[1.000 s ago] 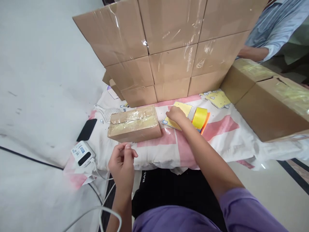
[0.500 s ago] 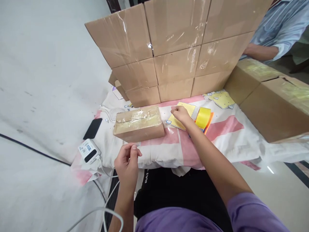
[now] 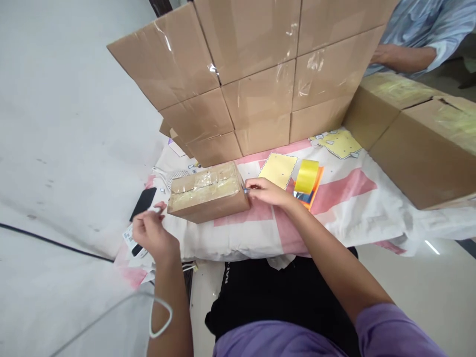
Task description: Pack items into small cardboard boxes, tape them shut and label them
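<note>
Pale grey floor surrounds a patterned cloth in white, pink and yellow, and on that cloth lies the small taped carton, my landmark for this report. It rests flat, its top wrapped in clear tape.

My right hand sits at the carton's right end, fingertips pinched together on something small and bluish pressed against that end wall; what the item is I cannot tell. The grip is closed tight with no gap between thumb and forefinger.

My left hand hovers off the carton's left front corner, apart from it. Its fingers are curled inward and pinched on a thin, pale strip that is too small to identify.

Right of the carton, beyond my right hand, a yellow tape roll stands on an orange holder, with a yellow card lying flat just beside it. Behind the carton rises a stacked wall of cardboard boxes. Left of the carton lie a black phone and a white device partly hidden by my left hand. Far right behind, another person's forearm rests over a large box.
</note>
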Motion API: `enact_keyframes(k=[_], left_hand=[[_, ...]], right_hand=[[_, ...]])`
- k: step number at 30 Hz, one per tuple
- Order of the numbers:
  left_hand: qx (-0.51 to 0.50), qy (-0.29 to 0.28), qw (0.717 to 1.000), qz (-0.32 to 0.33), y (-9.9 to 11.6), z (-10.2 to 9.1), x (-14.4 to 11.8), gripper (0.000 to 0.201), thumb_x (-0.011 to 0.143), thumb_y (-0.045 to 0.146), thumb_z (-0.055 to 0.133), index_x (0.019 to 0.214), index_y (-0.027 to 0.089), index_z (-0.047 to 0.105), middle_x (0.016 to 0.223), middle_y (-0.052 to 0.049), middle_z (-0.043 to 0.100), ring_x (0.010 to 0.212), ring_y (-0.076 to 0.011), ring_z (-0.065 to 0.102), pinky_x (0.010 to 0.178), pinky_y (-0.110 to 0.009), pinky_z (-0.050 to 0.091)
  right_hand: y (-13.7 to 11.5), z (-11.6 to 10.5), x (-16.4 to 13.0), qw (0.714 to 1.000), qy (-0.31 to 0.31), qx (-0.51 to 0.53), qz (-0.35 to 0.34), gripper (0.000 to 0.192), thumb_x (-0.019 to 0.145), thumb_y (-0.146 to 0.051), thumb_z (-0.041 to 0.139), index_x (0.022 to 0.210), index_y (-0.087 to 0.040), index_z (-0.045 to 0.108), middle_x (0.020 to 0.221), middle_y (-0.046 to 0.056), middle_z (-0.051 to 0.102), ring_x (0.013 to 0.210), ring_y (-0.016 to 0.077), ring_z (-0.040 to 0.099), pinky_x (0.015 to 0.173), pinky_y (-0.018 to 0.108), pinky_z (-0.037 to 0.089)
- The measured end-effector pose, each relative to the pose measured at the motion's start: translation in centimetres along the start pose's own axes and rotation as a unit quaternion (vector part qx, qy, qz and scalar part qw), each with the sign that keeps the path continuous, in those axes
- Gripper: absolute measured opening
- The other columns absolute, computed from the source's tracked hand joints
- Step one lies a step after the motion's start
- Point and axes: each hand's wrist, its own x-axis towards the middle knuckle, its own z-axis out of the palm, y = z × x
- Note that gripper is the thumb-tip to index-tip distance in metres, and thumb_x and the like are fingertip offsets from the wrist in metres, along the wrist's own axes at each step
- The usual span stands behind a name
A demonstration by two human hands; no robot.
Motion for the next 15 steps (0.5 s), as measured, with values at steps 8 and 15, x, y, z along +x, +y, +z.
enact_keyframes(k=[8, 15], left_hand=[[0.056, -0.036, 0.997, -0.024, -1.9, 3.7, 4.8, 0.012, 0.087, 0.006, 0.049, 0.079, 0.016, 0.050, 0.075, -0.001, 0.065, 0.081, -0.0133, 0.069, 0.084, -0.028, 0.053], [0.085, -0.030, 0.996, 0.011, -2.6, 3.9, 5.1, 0.020, 0.093, 0.003, 0.044, 0.083, 0.020, 0.041, 0.070, 0.006, 0.056, 0.072, -0.0105, 0.066, 0.083, -0.028, 0.054]], right_hand=[[-0.4, -2.7, 0.6, 0.980, -0.109, -0.147, -0.075, 0.012, 0.079, -0.010, 0.049, 0.072, -0.020, 0.047, 0.074, -0.004, 0.047, 0.069, 0.0118, 0.042, 0.067, 0.026, 0.029], [0.3, -1.8, 0.7, 0.977, -0.126, -0.160, -0.065, 0.009, 0.088, -0.017, 0.051, 0.083, -0.020, 0.057, 0.082, -0.002, 0.060, 0.072, 0.0132, 0.049, 0.066, 0.027, 0.030]])
